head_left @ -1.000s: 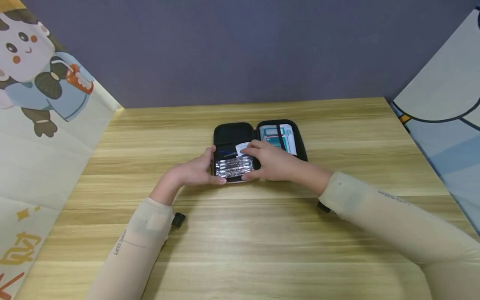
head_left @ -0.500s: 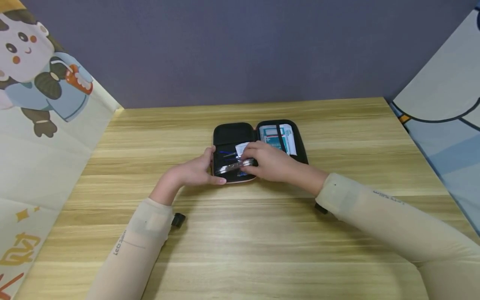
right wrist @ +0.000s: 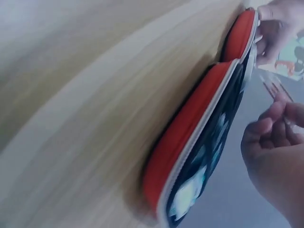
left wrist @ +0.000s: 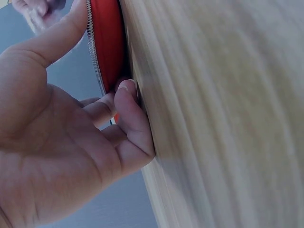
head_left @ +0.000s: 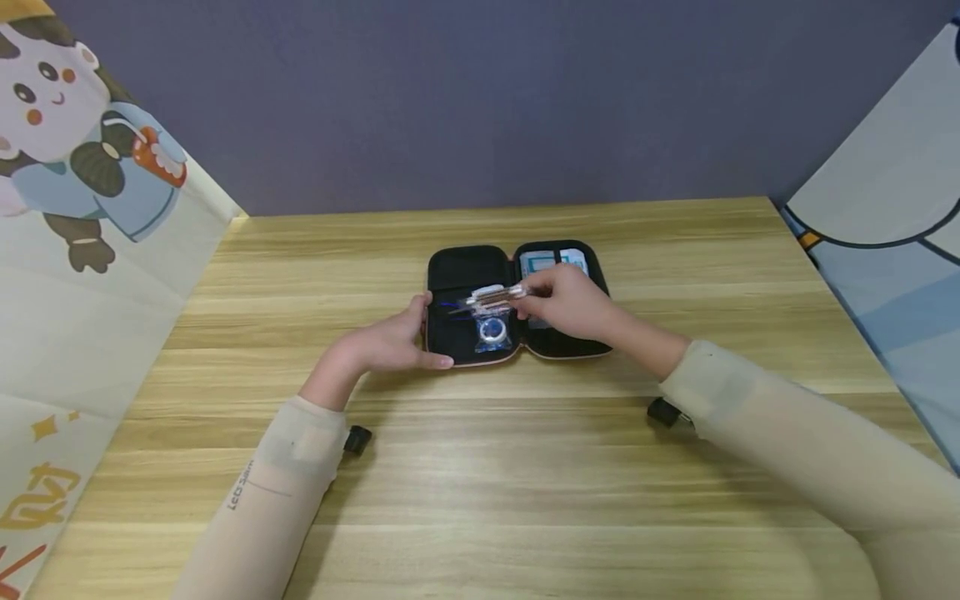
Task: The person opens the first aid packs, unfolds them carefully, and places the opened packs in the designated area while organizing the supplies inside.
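Observation:
A small zip case (head_left: pixel 467 267) lies unfolded on the table, black inside, with a red outer shell (right wrist: pixel 190 137) seen in the right wrist view. My left hand (head_left: pixel 386 340) grips its left edge, the thumb over the rim and the fingers against the side (left wrist: pixel 107 107). Between thumb and fingers, my right hand (head_left: pixel 573 307) pinches a clear packet of cotton swabs (head_left: pixel 495 297), raised above the middle of the case. Beneath the packet, a wrapped round white-and-blue roll (head_left: pixel 492 332) sits in the left half. Beside it is a slim blue-and-dark tool (head_left: pixel 456 308), partly covered.
White-and-teal packets (head_left: pixel 538 261) sit under a black strap in the right half, partly hidden by my right hand. The wood-grain table (head_left: pixel 480 475) reaches back to a grey-blue panel (head_left: pixel 480 108). Printed panels stand at both sides.
The right hand has lifted the swab packet from the left half and moved it up and right, uncovering the round roll. The left hand stays on the case edge.

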Available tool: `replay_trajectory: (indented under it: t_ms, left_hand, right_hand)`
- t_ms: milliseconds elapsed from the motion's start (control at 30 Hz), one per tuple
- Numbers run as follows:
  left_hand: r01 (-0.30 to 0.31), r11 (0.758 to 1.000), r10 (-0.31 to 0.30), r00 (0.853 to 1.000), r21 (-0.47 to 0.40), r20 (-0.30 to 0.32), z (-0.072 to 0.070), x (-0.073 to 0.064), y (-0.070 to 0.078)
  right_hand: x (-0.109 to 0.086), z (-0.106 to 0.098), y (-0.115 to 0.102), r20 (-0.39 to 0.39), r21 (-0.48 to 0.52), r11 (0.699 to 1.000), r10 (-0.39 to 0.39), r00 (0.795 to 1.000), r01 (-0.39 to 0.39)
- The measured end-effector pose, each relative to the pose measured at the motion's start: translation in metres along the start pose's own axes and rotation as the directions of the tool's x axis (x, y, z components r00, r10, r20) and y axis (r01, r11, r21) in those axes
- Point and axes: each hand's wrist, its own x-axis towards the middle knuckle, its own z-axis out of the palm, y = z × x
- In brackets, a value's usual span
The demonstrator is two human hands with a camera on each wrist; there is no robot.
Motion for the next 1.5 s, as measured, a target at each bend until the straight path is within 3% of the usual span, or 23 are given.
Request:
replay_trajectory:
  t_ms: [233, 533, 700, 900, 1133, 1500]
  left_hand:
    - [-0.012, 1.000, 0.012, 1.000, -0.003, -0.013, 0.001, 0.000, 0.001]
    - [-0.016, 1.000, 0.016, 1.000, -0.014, -0.014, 0.002, 0.001, 0.000]
    - [-0.013, 1.000, 0.013, 1.000, -0.021, -0.015, 0.002, 0.000, 0.001]
    - [-0.013, 1.000, 0.013, 1.000, -0.027, -0.013, 0.001, 0.000, 0.001]
    - [-0.010, 1.000, 0.010, 1.000, -0.019, -0.013, 0.001, 0.000, 0.002]
    - [-0.012, 1.000, 0.012, 1.000, -0.027, -0.013, 0.002, 0.001, 0.001]
  right_hand:
    - [-0.005, -0.014, 0.017, 0.073, 0.252, 0.958, 0.121, 0.990, -0.136]
    - [-0.014, -0.030, 0.031, 0.125, 0.295, 0.935, 0.168, 0.978, -0.198]
    - [-0.020, -0.038, 0.034, 0.115, 0.345, 0.916, 0.177, 0.977, -0.206]
    - [-0.034, -0.058, 0.033, 0.089, 0.332, 0.923, 0.175, 0.980, -0.195]
    - [-0.053, -0.085, 0.048, 0.068, 0.256, 0.936, 0.233, 0.970, -0.243]
    - [-0.072, -0.094, 0.082, 0.112, 0.232, 0.905, 0.339, 0.934, -0.356]
